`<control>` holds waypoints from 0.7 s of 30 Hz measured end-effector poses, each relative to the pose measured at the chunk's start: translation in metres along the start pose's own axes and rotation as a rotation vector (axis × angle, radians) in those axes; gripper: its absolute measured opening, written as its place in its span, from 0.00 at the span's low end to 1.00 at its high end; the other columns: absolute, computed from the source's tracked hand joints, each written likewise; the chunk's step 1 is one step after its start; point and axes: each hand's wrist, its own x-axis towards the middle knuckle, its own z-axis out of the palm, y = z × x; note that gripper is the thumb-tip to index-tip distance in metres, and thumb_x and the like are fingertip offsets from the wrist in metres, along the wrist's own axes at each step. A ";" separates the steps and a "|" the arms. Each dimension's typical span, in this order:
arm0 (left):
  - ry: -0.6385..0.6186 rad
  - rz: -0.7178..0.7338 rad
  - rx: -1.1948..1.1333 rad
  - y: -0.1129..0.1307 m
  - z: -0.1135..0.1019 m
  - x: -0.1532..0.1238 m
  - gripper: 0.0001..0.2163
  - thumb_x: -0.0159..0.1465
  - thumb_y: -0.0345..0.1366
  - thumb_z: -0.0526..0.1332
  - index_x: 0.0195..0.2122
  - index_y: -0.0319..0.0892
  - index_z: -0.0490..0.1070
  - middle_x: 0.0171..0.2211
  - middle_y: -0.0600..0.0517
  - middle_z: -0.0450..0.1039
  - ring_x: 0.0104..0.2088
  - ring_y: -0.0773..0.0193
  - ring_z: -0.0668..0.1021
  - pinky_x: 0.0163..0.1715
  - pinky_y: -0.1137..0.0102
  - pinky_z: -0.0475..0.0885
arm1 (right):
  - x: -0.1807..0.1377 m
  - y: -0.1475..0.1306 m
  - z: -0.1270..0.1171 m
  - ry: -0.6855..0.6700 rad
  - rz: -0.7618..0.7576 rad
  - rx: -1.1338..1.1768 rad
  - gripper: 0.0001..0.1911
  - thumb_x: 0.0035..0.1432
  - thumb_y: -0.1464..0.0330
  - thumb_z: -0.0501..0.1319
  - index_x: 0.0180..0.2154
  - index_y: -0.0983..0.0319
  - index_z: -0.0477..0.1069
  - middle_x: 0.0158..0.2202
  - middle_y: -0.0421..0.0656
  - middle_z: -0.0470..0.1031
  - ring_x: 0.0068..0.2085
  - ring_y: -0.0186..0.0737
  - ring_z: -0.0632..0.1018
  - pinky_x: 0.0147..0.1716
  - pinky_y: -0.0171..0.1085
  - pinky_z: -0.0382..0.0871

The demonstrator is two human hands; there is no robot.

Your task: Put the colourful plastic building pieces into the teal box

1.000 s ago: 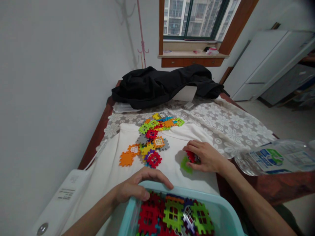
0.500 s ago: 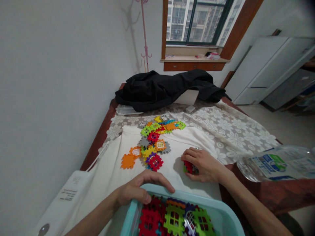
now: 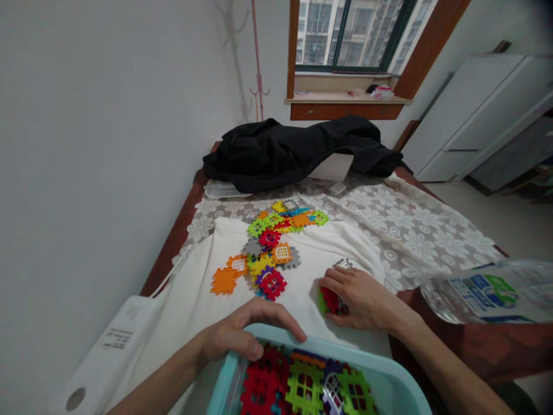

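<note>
A light-blue plastic basket (image 3: pixel 341 350) stands at the near edge, with red, green and purple toothed building blocks (image 3: pixel 305 387) inside. My left hand (image 3: pixel 242 333) grips its left back corner, thumb inside the rim and fingers along the outside. To the right, on white cloth, my right hand (image 3: pixel 360 297) is closed over a small group of toothed blocks (image 3: pixel 329 301). Red and green edges show at its fingertips, and a grey window block (image 3: pixel 344 264) sticks out behind it; the palm hides the rest. Loose blocks (image 3: pixel 261 267) of several colours lie scattered left of this hand.
White cloth (image 3: pixel 194 323) covers the near table, with a floral tablecloth (image 3: pixel 425 230) beyond. A large clear bottle (image 3: pixel 492 291) lies at the right, a white power strip (image 3: pixel 114 340) at the left. Black fabric (image 3: pixel 298 151) is heaped at the far end.
The view has shifted slightly. My right hand has moved a little, and more of the grey window block shows behind it. My left hand keeps its hold on the basket.
</note>
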 end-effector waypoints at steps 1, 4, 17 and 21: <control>0.003 0.009 0.009 0.000 -0.001 0.000 0.25 0.53 0.35 0.72 0.54 0.41 0.83 0.51 0.48 0.85 0.51 0.55 0.83 0.51 0.71 0.73 | -0.001 0.002 -0.001 0.006 -0.006 0.014 0.21 0.58 0.61 0.69 0.52 0.60 0.73 0.45 0.48 0.78 0.44 0.52 0.79 0.46 0.45 0.69; -0.001 0.017 0.041 0.001 -0.002 0.000 0.25 0.52 0.34 0.72 0.54 0.42 0.83 0.52 0.49 0.85 0.53 0.53 0.83 0.53 0.68 0.73 | -0.005 0.012 -0.006 0.065 0.036 0.037 0.19 0.59 0.61 0.68 0.50 0.60 0.73 0.44 0.48 0.79 0.44 0.52 0.79 0.44 0.45 0.70; -0.016 0.013 0.037 -0.002 -0.004 0.003 0.26 0.50 0.34 0.70 0.53 0.42 0.83 0.49 0.49 0.86 0.46 0.56 0.84 0.47 0.70 0.74 | -0.006 0.040 0.001 0.187 0.261 0.002 0.20 0.63 0.63 0.66 0.55 0.60 0.74 0.53 0.52 0.76 0.50 0.55 0.79 0.50 0.49 0.74; 0.007 0.021 0.054 -0.006 -0.001 0.006 0.26 0.48 0.36 0.69 0.51 0.40 0.85 0.46 0.48 0.86 0.42 0.57 0.83 0.44 0.70 0.72 | -0.001 0.042 0.004 0.252 0.201 0.104 0.19 0.61 0.69 0.64 0.53 0.61 0.74 0.51 0.51 0.78 0.49 0.53 0.79 0.52 0.49 0.74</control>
